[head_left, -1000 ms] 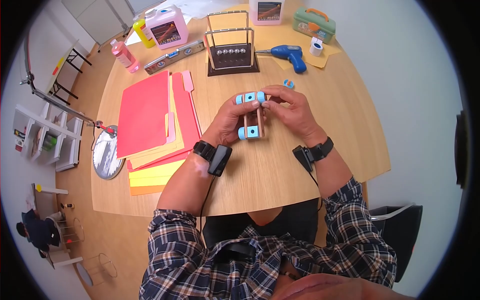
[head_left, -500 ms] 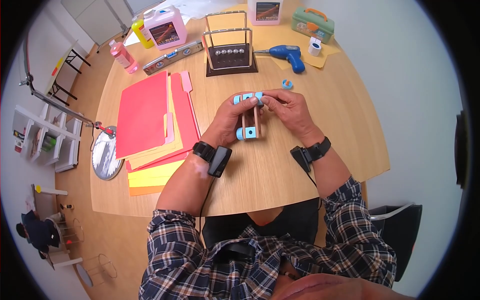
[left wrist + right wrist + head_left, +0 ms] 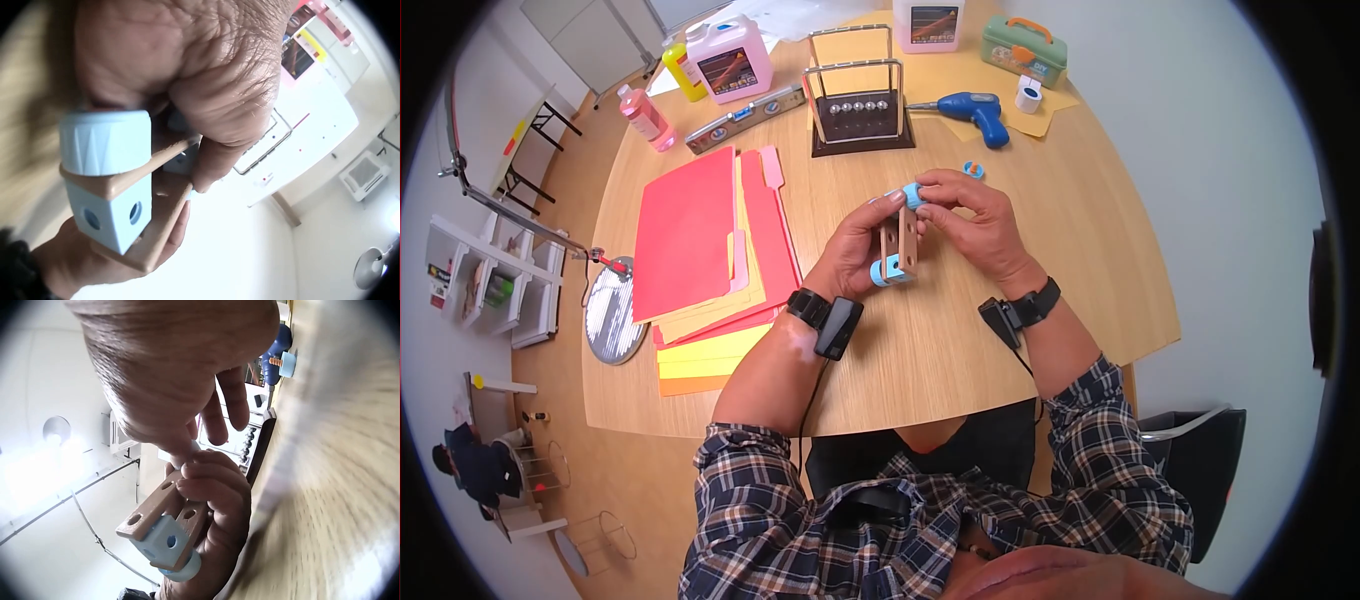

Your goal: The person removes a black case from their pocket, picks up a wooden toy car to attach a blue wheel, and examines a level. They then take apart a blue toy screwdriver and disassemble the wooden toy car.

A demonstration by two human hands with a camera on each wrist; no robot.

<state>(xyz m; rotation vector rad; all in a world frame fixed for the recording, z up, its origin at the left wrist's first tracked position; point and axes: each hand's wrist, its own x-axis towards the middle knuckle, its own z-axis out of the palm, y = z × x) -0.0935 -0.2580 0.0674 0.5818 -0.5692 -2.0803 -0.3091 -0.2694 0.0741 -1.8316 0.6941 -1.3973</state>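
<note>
Two brown perforated strips [image 3: 908,245] run parallel, joined at their near end by a light-blue block [image 3: 111,215] with a ridged round blue cap [image 3: 106,142] against one strip. The left hand [image 3: 862,240] grips this assembly around its far part, thumb on top. At that far end the right hand [image 3: 985,225] pinches another blue cap [image 3: 913,195] between thumb and index finger; in the right wrist view its other fingers are loosely extended. The far block is mostly hidden by the fingers. Beyond the hands lies a loose blue piece [image 3: 287,364] with an orange shaft.
Behind the hands stands a Newton's cradle [image 3: 862,108], with a blue drill [image 3: 975,113] to its right. Folders [image 3: 685,230] are stacked at the left. Farther back are a spirit level [image 3: 745,118], bottles, jugs, a white roll and a green toolbox [image 3: 1022,50].
The assembly has turned in the left hand, so the strips' holed faces now show in the head view and its near end has shifted slightly left. The right fingers stay at the far cap.
</note>
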